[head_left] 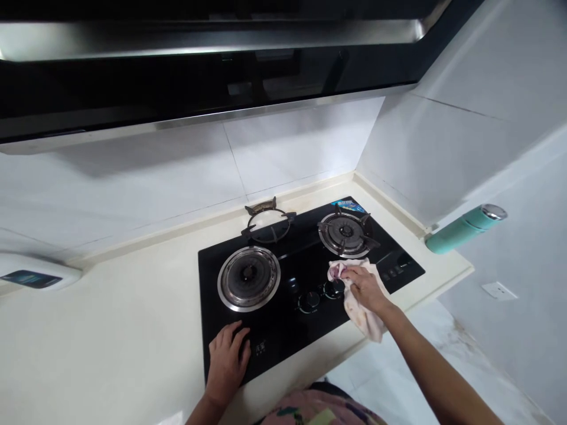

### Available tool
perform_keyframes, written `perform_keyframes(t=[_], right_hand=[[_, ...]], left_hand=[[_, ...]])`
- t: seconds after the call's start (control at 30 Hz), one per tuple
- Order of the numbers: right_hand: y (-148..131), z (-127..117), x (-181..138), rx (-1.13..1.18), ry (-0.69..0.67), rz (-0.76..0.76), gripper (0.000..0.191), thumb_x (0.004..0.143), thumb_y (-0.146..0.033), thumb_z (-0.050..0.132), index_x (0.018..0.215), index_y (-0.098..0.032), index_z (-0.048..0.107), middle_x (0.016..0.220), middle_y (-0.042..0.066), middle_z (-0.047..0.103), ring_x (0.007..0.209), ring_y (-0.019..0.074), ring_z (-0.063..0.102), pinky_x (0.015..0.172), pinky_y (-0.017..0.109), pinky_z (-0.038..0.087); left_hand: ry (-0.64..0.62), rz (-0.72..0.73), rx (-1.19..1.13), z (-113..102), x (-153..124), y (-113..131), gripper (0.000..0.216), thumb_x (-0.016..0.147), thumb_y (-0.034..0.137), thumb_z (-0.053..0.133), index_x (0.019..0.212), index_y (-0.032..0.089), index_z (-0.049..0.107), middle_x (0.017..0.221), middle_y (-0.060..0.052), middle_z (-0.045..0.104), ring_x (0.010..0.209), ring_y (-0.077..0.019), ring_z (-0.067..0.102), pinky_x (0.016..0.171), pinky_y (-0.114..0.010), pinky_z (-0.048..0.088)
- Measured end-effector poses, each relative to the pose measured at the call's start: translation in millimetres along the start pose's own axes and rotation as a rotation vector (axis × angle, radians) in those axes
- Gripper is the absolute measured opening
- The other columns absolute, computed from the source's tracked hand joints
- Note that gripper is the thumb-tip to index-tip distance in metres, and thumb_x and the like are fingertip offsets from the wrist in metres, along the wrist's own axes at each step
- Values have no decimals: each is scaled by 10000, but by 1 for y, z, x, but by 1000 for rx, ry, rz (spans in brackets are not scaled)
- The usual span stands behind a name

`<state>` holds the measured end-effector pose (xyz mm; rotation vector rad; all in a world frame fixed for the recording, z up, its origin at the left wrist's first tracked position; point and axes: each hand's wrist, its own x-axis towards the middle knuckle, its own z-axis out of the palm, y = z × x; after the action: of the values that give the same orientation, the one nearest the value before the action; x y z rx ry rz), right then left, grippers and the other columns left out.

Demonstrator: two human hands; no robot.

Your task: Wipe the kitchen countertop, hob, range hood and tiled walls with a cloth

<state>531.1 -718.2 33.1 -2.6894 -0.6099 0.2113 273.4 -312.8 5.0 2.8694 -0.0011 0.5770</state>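
Note:
My right hand point(364, 285) is closed on a pale pink cloth point(364, 317), pressing it on the black glass gas stove point(283, 330) beside the right control knob point(334, 288). Part of the cloth hangs over the counter's front edge. The left control knob point(309, 301) is uncovered. My left hand point(228, 354) rests with its fingers spread on the stove's front left corner, holding nothing. The left burner point(248, 277) has no pan support on it. A loose pan support point(268, 226) lies behind it, partly on the counter. The right burner point(346, 232) has its support in place.
A range hood point(248, 77) hangs low above the stove. A teal flask point(460, 229) stands at the counter's right end, near the wall. At the far left is a white device with a dark panel point(35, 277). The pale counter point(110, 319) extends left.

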Motion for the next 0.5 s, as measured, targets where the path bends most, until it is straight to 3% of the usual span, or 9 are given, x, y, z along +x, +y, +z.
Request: perform_keyframes(t=[0.1,0.2,0.3,0.4,0.5], right_hand=[[8,-9,14,49,-79,-157,641,810,-84,445,1389,-260,657,1435,60,591,1307,237,506,1101,409,419],[-5,-11,37,-48,-135,-149,754,825,-66,441,1535,-301,535,1523,48,531,1327,249,484,1080,418,419],[-20,-10,50,-109,-161,-123,728,844,-60,449,1483,-381,586,1548,22,507,1307,281,477,1035,456,413],[-18,-8,35,-112,-131,-96,682,871,-67,447,1451,-386,612,1505,39,534,1292,278,472,1036,467,395],[-1,1,-10,-125,38,-34,613,884,-106,456,1433,-319,624,1434,82,562,1288,283,466,1010,456,414]], left_hand=[[15,-3,-5,-1,1,0,231,988,259,549,1174,243,686,1228,-97,685,1146,-271,625,914,-408,487],[25,-2,-12,-2,1,0,224,990,270,553,1170,239,683,1217,-96,689,1139,-269,631,915,-407,491],[27,-17,-18,-2,1,0,223,996,286,551,1169,237,683,1222,-98,691,1137,-266,639,919,-406,495],[26,-23,-14,-2,0,-1,219,989,293,563,1157,234,691,1223,-98,695,1128,-269,645,917,-407,496],[11,-33,-10,-1,-1,-1,225,988,295,564,1163,234,692,1234,-101,691,1133,-272,644,921,-407,493]])
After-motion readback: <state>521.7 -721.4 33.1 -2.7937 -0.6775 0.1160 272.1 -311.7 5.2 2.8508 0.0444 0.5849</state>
